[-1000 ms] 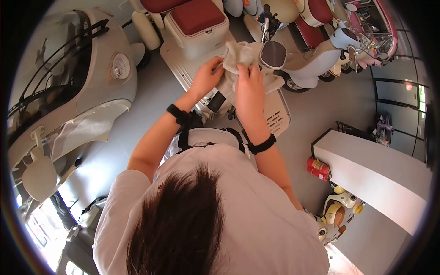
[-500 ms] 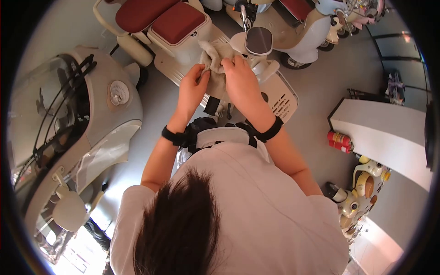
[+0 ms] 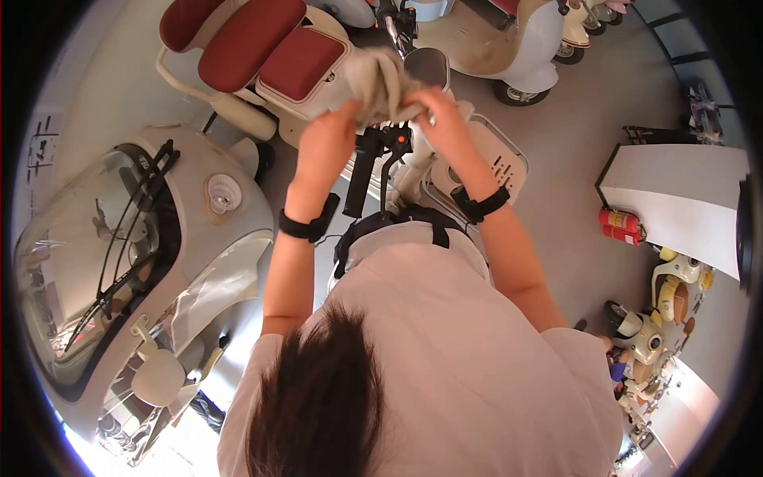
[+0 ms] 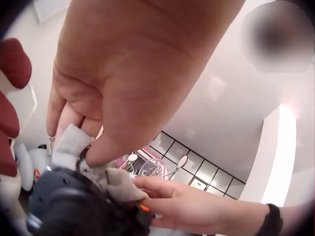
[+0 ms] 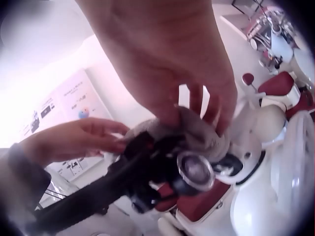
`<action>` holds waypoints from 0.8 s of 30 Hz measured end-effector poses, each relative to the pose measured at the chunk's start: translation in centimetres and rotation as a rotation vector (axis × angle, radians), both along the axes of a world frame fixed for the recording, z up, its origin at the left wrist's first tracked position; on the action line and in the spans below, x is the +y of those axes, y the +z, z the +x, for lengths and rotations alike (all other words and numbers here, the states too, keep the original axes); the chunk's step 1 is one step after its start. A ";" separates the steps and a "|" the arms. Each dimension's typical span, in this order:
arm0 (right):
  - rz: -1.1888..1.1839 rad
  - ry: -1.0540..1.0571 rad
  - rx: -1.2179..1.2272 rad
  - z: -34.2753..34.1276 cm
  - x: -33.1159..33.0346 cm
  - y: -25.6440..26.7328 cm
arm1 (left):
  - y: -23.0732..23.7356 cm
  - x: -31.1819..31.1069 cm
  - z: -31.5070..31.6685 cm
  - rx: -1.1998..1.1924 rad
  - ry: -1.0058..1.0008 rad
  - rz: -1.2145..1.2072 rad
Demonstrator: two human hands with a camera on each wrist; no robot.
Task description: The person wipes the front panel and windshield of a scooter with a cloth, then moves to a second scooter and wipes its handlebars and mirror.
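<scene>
A crumpled beige cloth is stretched between both hands, above the handlebar of a cream scooter. My left hand pinches its left side, with the thumb on the fabric in the left wrist view. At the opposite side my right hand holds the cloth between thumb and fingers. Just below the cloth are the black handlebar grip and a switch housing with an orange button. In the right wrist view, the cloth lies over the dark handlebar fittings, close behind a round glass-faced part.
Red seats of the scooter are at the upper left, and its round mirror stands behind the cloth. A small vehicle with a windshield is on the left. More scooters, a white pillar and red fire extinguishers are to the right.
The view has shifted, bringing the red seats lower in frame. The hands with the cloth have moved from beyond the handlebar to over it, and the black grip and switches now show between them.
</scene>
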State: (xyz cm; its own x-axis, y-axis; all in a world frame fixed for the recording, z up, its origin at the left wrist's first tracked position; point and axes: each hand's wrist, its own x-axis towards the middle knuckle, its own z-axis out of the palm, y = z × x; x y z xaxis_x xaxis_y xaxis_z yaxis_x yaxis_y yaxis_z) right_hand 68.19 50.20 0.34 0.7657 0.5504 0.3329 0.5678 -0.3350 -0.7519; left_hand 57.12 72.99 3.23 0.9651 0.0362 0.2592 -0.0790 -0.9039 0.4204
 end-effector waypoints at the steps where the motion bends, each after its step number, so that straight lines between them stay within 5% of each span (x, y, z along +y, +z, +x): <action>1: 0.018 -0.007 0.002 -0.6 0.2 0.0 | 0.1 -0.7 0.1 0.002 -0.007 0.018; 3: 0.142 -0.040 0.197 -2.3 0.5 -0.1 | 0.5 -2.7 -0.1 -0.025 -0.016 -0.023; 10: -0.021 -0.054 0.242 -0.2 0.4 -2.4 | 1.0 -3.9 3.1 0.128 -0.084 0.040; 15: -0.075 -0.044 0.269 1.3 0.9 -2.7 | -8.2 0.9 8.6 0.245 -0.229 0.109; 20: -0.046 -0.040 0.219 1.4 0.9 -3.9 | -5.6 0.0 9.2 0.410 -0.198 0.027; 22: -0.021 -0.019 0.253 1.1 0.4 -3.2 | -3.8 -0.8 7.9 0.185 -0.152 0.146; 24: -0.004 -0.023 0.261 0.7 0.1 -3.0 | -1.5 -1.3 6.7 0.215 -0.137 0.167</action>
State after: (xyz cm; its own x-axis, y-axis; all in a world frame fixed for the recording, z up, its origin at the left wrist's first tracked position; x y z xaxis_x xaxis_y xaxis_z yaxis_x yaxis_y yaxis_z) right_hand 68.92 50.28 -2.68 0.8378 0.5326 0.1202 0.3465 -0.3486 -0.8708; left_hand 63.83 71.72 1.75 0.9914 -0.1244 0.0399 -0.1306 -0.9489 0.2872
